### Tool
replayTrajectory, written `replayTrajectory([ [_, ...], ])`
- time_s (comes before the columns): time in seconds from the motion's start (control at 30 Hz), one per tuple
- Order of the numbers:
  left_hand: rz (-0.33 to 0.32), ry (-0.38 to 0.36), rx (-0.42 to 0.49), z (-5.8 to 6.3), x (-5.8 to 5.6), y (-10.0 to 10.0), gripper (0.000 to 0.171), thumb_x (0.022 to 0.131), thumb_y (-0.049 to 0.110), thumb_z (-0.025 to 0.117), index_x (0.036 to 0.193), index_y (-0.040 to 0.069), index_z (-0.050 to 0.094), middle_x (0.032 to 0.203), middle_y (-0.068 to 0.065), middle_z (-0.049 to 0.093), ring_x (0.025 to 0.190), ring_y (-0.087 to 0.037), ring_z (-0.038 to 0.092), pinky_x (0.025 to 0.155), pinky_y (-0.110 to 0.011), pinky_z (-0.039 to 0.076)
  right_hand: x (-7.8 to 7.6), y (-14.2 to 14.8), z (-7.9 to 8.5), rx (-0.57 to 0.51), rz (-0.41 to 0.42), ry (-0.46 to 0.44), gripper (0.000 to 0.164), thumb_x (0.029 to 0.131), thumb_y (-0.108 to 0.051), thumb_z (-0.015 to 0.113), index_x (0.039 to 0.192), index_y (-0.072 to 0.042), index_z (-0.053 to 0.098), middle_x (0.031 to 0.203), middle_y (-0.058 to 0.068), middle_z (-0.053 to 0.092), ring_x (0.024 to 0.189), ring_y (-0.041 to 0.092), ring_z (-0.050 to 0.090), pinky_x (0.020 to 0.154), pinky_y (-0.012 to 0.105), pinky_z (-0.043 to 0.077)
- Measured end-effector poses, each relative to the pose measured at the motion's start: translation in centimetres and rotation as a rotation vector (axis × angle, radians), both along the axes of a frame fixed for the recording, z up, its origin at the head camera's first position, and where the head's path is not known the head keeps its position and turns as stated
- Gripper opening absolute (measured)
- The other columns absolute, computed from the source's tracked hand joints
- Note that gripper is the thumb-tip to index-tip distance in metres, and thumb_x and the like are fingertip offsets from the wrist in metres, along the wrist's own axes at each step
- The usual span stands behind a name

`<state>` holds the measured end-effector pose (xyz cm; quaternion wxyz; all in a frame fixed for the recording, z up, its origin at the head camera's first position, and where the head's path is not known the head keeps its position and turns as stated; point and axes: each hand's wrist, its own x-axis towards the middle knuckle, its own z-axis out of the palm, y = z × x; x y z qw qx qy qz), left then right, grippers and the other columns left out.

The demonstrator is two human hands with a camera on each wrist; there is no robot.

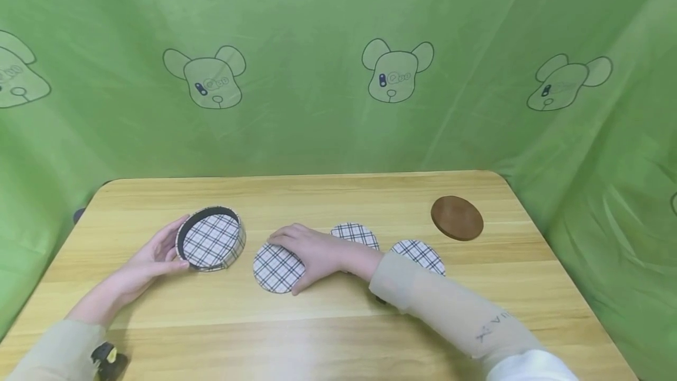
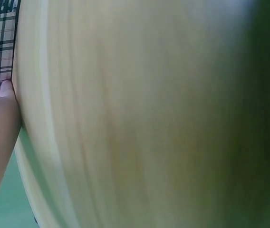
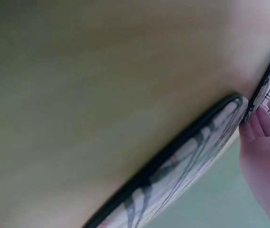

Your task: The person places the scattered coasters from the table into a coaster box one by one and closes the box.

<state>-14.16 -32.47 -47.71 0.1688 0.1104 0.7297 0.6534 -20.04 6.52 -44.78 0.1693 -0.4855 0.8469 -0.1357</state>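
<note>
Two wide grips (image 1: 150,257) (image 1: 316,250), holding box (image 1: 236,251) and disc (image 1: 275,269)

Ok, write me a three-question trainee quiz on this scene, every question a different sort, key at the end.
1. Count: how many checked discs show outside the box in the head view?
2. True or false: both hands are holding the box.
3. Fill in the blank: the plain disc, which lies apart from the checked ones, is ____ in colour.

Key:
1. Three; the arm partly covers two of them.
2. False; the left hand holds it, while the right hand grips a checked disc.
3. Brown.
</note>
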Motion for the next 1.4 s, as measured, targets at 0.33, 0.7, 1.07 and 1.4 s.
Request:
replayTrajectory([
  [0.33, -0.002, 0.002, 0.003, 0.01, -0.05, 0.01, 0.103, 0.093, -0.007, 0.066, 0.172, 0.012, 0.003, 0.173, -0.032, -0.009, 0.125, 0.029, 0.042, 0.112, -0.001, 0.035, 0.06, -0.05, -0.02, 0.002, -0.010, -0.007, 0.113, 0.076, -0.047, 0.094, 0.164, -0.009, 0.035, 0.169, 0.009, 0.039, 0.155, 0.025, 0.036, 0.132, 0.039, 0.034],
  [0.7, -0.004, 0.003, 0.016, -0.17, -0.06, -0.06, 0.103, 0.093, -0.008, 0.066, 0.172, 0.014, 0.004, 0.173, -0.033, -0.009, 0.126, 0.028, 0.042, 0.112, -0.002, 0.036, 0.28, -0.21, 0.31, -0.016, -0.004, 0.030, 0.111, 0.072, -0.044, 0.096, 0.161, -0.006, 0.041, 0.162, 0.011, 0.045, 0.149, 0.026, 0.041, 0.129, 0.038, 0.039],
  [1.07, -0.005, 0.001, 0.017, -0.05, -0.09, 0.06, 0.103, 0.093, -0.008, 0.066, 0.172, 0.012, 0.003, 0.173, -0.033, -0.009, 0.126, 0.028, 0.042, 0.112, -0.002, 0.036, 0.36, -0.47, 0.69, 0.014, -0.022, 0.034, 0.111, 0.071, -0.045, 0.096, 0.161, -0.007, 0.042, 0.159, 0.009, 0.046, 0.144, 0.022, 0.042, 0.126, 0.035, 0.042],
  [1.4, -0.007, 0.001, 0.023, 0.01, -0.09, 0.02, 0.103, 0.093, -0.008, 0.066, 0.171, 0.011, 0.003, 0.173, -0.033, -0.010, 0.127, 0.028, 0.041, 0.113, -0.001, 0.034, 0.29, -0.51, 0.81, 0.020, -0.042, 0.047, 0.114, 0.071, -0.048, 0.096, 0.162, -0.007, 0.041, 0.160, 0.008, 0.045, 0.144, 0.022, 0.042, 0.127, 0.036, 0.042],
])
